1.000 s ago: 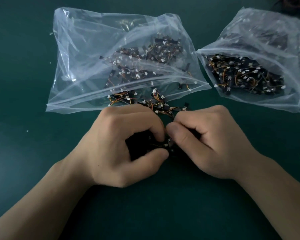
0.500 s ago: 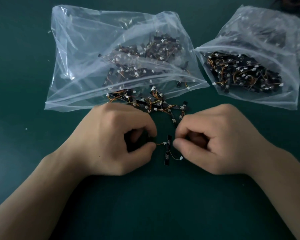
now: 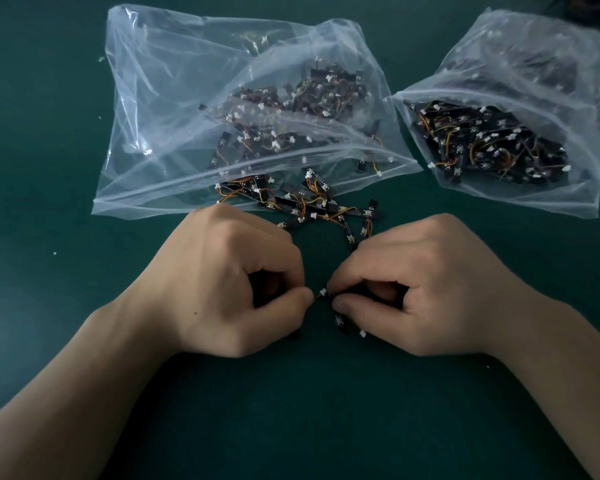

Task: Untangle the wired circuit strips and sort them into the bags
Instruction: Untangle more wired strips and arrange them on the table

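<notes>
The left bag [image 3: 187,98] is lying on the table [image 3: 49,168] with its mouth toward the person, so the tangled pile of strips [image 3: 302,202] is spilling within reach, while the left hand [image 3: 222,289] is pinching a wire [image 3: 315,296] and the right hand [image 3: 423,289] is pinching its strip [image 3: 340,322] — fingers curled, apparently parting them — beside the fuller right bag [image 3: 520,98].

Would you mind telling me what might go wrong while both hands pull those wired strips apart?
1. The left hand and right hand pinch the tangled strips across a thin wire at the white connector; a hard tug might tear it loose.
2. The loose pile lies just beyond the knuckles, at the mouth of the left bag, and could snag a freed strip.
</notes>
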A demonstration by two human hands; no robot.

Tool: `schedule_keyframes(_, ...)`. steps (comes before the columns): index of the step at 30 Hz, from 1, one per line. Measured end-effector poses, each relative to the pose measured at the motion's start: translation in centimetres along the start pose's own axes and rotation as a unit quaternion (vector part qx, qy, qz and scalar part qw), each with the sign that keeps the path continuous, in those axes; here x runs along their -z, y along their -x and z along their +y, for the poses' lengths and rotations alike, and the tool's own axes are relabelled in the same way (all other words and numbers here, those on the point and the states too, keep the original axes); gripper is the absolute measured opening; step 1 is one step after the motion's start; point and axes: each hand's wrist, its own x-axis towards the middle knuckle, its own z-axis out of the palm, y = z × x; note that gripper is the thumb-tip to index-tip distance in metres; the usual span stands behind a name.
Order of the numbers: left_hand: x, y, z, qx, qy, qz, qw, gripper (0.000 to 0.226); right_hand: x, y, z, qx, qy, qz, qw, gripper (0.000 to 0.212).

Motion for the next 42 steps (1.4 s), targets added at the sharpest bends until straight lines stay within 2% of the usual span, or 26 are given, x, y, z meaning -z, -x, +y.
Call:
schedule_keyframes(6, -0.27, 0.05, 0.62, 0.025, -0.069, -0.011, 0.997, 0.014, 0.05, 0.02, -0.10, -0.011, 0.004, -0.001, 1.000, 0.007)
schedule_keyframes(12, -0.43, 0.00, 0.41, 0.028, -0.029, 0.013, 0.999, 0.010, -0.05, -0.01, -0.09, -0.024, 0.011, 0.004, 1.000, 0.011)
schedule_keyframes(21, -0.09, -0.12, 0.39, 0.018, 0.011, -0.030, 0.999, 0.003, -0.14, -0.20, -0.24, -0.032, 0.007, -0.002, 0.999, 0.022)
schedule_keyframes(25, 0.00, -0.05, 0.45, 0.018, -0.006, -0.033, 0.999, 0.013, -0.02, -0.28, -0.43, -0.041, 0.002, -0.001, 0.999, 0.035)
schedule_keyframes(31, 0.01, -0.11, 0.32, 0.019, 0.023, -0.010, 1.000, 0.002, -0.09, -0.33, -0.48, -0.035, 0.010, 0.000, 0.999, 0.035)
schedule_keyframes(34, 0.16, -0.09, 0.17, 0.010, 0.048, 0.000, 0.999, 0.010, 0.00, -0.21, -0.44, -0.035, 0.000, 0.005, 0.999, 0.037)
schedule_keyframes(42, -0.45, 0.10, 0.13, 0.005, 0.000, 0.006, 1.000, 0.009, -0.13, 0.09, -0.08, -0.028, -0.002, 0.006, 1.000, 0.029)
